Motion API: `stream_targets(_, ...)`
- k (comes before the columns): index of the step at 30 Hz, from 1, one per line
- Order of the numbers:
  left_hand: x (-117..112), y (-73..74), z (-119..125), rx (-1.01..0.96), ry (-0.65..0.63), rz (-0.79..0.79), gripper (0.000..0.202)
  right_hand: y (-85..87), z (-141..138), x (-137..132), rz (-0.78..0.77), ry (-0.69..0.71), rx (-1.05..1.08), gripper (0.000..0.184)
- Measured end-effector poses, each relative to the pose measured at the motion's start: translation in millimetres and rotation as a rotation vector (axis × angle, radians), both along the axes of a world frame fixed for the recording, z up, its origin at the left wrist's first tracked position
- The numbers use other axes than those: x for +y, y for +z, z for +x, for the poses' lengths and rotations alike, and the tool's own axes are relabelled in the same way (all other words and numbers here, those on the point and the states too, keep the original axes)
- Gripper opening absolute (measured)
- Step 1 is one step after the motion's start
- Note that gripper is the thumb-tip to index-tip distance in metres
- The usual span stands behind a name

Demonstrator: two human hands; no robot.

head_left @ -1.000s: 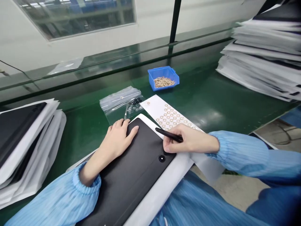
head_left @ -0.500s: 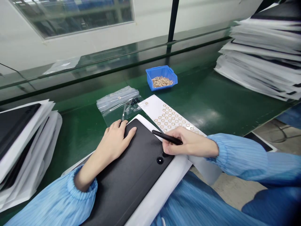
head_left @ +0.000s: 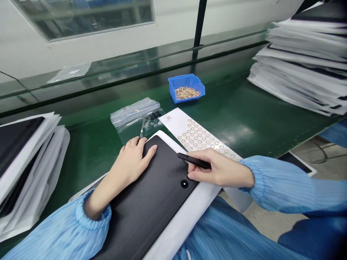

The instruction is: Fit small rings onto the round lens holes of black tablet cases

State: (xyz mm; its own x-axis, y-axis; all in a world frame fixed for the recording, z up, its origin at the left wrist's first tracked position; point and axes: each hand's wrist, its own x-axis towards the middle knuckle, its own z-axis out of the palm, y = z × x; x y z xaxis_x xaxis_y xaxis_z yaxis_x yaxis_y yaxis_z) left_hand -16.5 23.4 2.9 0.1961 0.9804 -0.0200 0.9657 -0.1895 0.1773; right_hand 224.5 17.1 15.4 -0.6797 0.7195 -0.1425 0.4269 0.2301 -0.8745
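Over the black panel (head_left: pixel 146 202), the right hand (head_left: pixel 219 171) grips slim black tweezers (head_left: pixel 193 161).

**No readable text or labels in view**

A small printed mark (head_left: pixel 168 117) sits near the end of the white sheet of ring-shaped stickers (head_left: pixel 173 124), and a tiny tag (head_left: pixel 137 111) sits on the clear plastic bag (head_left: pixel 127 117). Both are too small to read. Nothing can be read on the black panel (head_left: pixel 151 195).

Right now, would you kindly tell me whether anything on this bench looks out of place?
The stack of white-wrapped panels at the far right looks askew: its layers are staggered and fanned out rather than squared.
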Motion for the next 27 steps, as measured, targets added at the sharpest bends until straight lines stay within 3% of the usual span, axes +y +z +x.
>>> stream_targets(5, 0, 0.5, 0, 0.001, -0.004, -0.004, 0.054, -1.4, 1, 4, -0.128, -0.003, -0.003, 0.011)
stream_targets(11, 0, -1.8, -1, 0.007, -0.002, 0.009, 0.056, -4.0, -3, 10, -0.116, 0.021, -0.047, 0.019)
stream_targets(14, 1, -2.6, 0, 0.022, 0.021, 0.059, 0.057, -6.7, -6, 14, -0.057, -0.057, -0.020, 0.018)
stream_targets(17, -6, 0.7, 6, 0.016, 0.005, 0.209, 0.056, -6.1, -4, 19, 0.024, -0.183, 0.092, 0.016)
stream_targets(20, -26, 8.1, 20, -0.110, -0.194, 0.343, 0.043, -0.1, 4, 19, 0.027, -0.319, 0.235, 0.040)
stream_targets(23, -51, 15.7, 34, -0.215, -0.481, 0.239, 0.034, 7.2, 12, 11, 0.009, -0.374, 0.289, 0.061)
stream_targets(25, -62, 18.8, 40, -0.194, -0.642, 0.140, 0.034, 10.3, 15, 4, -0.012, -0.326, 0.293, 0.064)
stream_targets(27, -66, 20.1, 42, -0.139, -0.729, 0.091, 0.035, 11.6, 16, -4, 0.047, -0.263, 0.274, 0.050)
